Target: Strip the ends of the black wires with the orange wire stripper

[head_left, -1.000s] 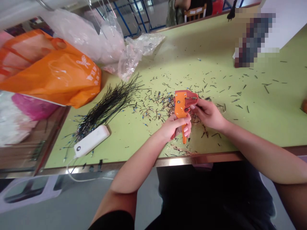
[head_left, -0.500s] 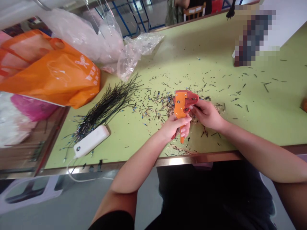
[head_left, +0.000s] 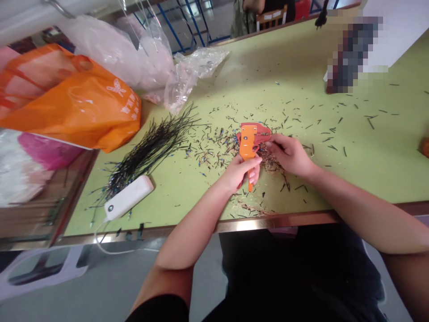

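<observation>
Desk edge: the metal-trimmed front edge of the pale green desk [head_left: 254, 220] runs beneath both forearms, with wood shavings lying just beyond it.

Left hand: the person's bare left hand [head_left: 239, 172] is curled tightly around the handle of an orange-and-red plastic wire stripper [head_left: 248, 142], which keeps the tool's head raised above the desk.

Right hand: the bare right hand [head_left: 288, 155] meets the red head of the stripper, its fingertips [head_left: 270, 144] pressed together there; whether they pinch a wire is too small to tell.

Things: short black wire offcuts [head_left: 214, 147] lie scattered around the stripper. To the left, a loose bundle of thin black wires with blue ends [head_left: 150, 152] fans out beside a white rectangular power bank [head_left: 127, 197].

Room: the desk's right side [head_left: 378, 174] offers open surface for the right forearm, though offcuts dot it.

Rest: a bright orange plastic bag [head_left: 83, 107] and a crumpled clear plastic bag [head_left: 181, 85] sit along the far-left edge. Beyond the desk stands a wooden chair [head_left: 271, 15]. A pixelated object [head_left: 351, 53] cannot be made out.
</observation>
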Tool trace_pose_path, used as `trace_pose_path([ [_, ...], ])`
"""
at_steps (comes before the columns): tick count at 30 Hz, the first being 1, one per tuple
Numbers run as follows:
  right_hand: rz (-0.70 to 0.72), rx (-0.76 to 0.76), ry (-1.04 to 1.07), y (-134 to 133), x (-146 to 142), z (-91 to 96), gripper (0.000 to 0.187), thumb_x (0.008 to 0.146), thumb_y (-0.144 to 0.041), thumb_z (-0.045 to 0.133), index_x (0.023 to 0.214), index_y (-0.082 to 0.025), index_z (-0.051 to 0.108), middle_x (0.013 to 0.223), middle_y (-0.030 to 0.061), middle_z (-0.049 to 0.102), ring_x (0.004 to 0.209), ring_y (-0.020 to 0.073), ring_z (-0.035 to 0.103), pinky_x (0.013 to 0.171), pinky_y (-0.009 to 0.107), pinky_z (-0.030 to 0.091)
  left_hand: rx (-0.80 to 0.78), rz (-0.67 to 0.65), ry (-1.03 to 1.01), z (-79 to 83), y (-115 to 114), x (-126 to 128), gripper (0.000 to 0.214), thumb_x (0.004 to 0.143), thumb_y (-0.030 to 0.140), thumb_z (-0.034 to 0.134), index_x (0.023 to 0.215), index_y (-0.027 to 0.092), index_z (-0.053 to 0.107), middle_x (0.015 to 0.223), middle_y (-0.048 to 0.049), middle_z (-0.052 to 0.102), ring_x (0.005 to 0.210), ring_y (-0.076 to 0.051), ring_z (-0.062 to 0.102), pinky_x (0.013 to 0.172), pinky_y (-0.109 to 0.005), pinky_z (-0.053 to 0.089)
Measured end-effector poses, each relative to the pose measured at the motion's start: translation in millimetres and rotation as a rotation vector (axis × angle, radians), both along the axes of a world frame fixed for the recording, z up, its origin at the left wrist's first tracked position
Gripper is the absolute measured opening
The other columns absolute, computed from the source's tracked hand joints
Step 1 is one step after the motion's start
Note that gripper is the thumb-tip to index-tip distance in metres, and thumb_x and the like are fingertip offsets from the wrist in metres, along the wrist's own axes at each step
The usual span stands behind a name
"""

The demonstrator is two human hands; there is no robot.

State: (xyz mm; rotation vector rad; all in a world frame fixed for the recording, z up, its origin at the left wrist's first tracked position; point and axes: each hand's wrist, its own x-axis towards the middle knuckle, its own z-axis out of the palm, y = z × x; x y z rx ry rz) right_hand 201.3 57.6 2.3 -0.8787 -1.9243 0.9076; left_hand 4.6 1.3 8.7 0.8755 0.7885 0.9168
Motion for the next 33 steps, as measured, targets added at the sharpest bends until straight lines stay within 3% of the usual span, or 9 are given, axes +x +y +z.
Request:
trace_pose_path([
  [6, -0.110, 0.055, 0.005, 10.6, 11.0, 5.3, 0.022, 0.106, -0.034, 0.057, 0.091, -0.021, 0.068, 0.075, 0.0011, 0.068, 0.065, 0.0147, 0.059, 0.065, 0.031, 0.047, 0.092, 0.052, 0.140, 4.8, 7.3, -24.6, 0.028, 0.084, 0.039, 0.078, 0.089, 0.018, 0.061, 0.073, 0.0017, 0.064, 0.063, -0.012, 0.064, 0.062, -0.027, 0.057],
  [11, -0.062, 0.052, 0.093, 6.0, 9.9, 7.6, 0.015, 0.106, -0.036, 0.060, 0.102, -0.022, 0.065, 0.077, 0.0004, 0.070, 0.066, 0.0144, 0.063, 0.063, 0.030, 0.049, 0.061, -0.050, 0.132, 4.2, 5.3, -26.9, 0.024, 0.086, 0.036, 0.076, 0.096, 0.017, 0.065, 0.079, -0.0005, 0.069, 0.068, -0.013, 0.068, 0.069, -0.029, 0.061],
  [19, -0.066, -0.020, 0.130, 3.6, 9.5, 1.8, 0.014, 0.108, -0.037, 0.060, 0.104, -0.024, 0.059, 0.079, 0.0000, 0.071, 0.064, 0.0137, 0.062, 0.058, 0.031, 0.045, 0.019, -0.078, 0.113, 2.5, 2.5, -19.8, 0.025, 0.083, 0.035, 0.077, 0.096, 0.016, 0.066, 0.080, -0.0009, 0.069, 0.069, -0.014, 0.070, 0.071, -0.030, 0.062],
  [27, -0.060, -0.126, 0.183, -0.1, 6.0, 6.3, 0.031, 0.107, -0.053, 0.060, 0.102, -0.023, 0.056, 0.076, -0.0001, 0.071, 0.054, 0.0103, 0.051, 0.050, 0.031, 0.036, 0.031, -0.076, 0.091, 0.1, 1.2, -16.6, 0.026, 0.084, 0.035, 0.077, 0.097, 0.016, 0.065, 0.081, -0.0012, 0.069, 0.069, -0.014, 0.070, 0.070, -0.031, 0.061],
  [33, -0.014, -0.174, 0.203, 0.3, 5.6, 5.7, 0.035, 0.107, -0.058, 0.060, 0.103, -0.024, 0.053, 0.077, 0.0002, 0.070, 0.055, 0.0109, 0.050, 0.049, 0.030, 0.035, 0.047, -0.078, 0.076, -2.6, 1.1, -13.1, 0.024, 0.084, 0.034, 0.077, 0.095, 0.015, 0.066, 0.079, -0.0008, 0.069, 0.069, -0.014, 0.070, 0.069, -0.030, 0.060],
])
